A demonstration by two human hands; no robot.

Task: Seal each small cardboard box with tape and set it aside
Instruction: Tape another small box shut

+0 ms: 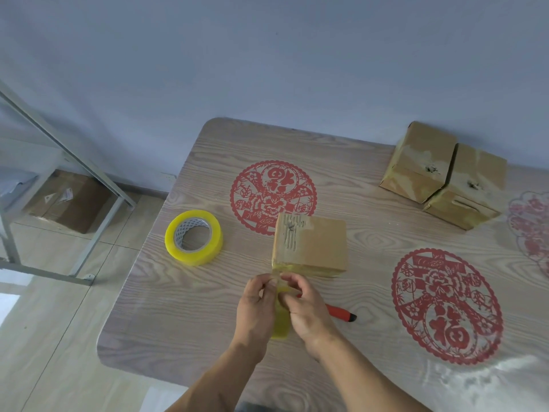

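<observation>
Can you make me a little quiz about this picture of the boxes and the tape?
1. True or false: the tape roll lies flat on the table.
2. How many boxes stand at the table's far right?
3. Both hands, left hand and right hand, pinch what? A) tape strip B) red knife C) paper cutout

Key: 1 true; 2 two; 3 A.

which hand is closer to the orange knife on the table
Right. The right hand lies directly over the handle end of the orange knife, hiding part of it. The left hand sits further left, beyond the tape strip.
</observation>
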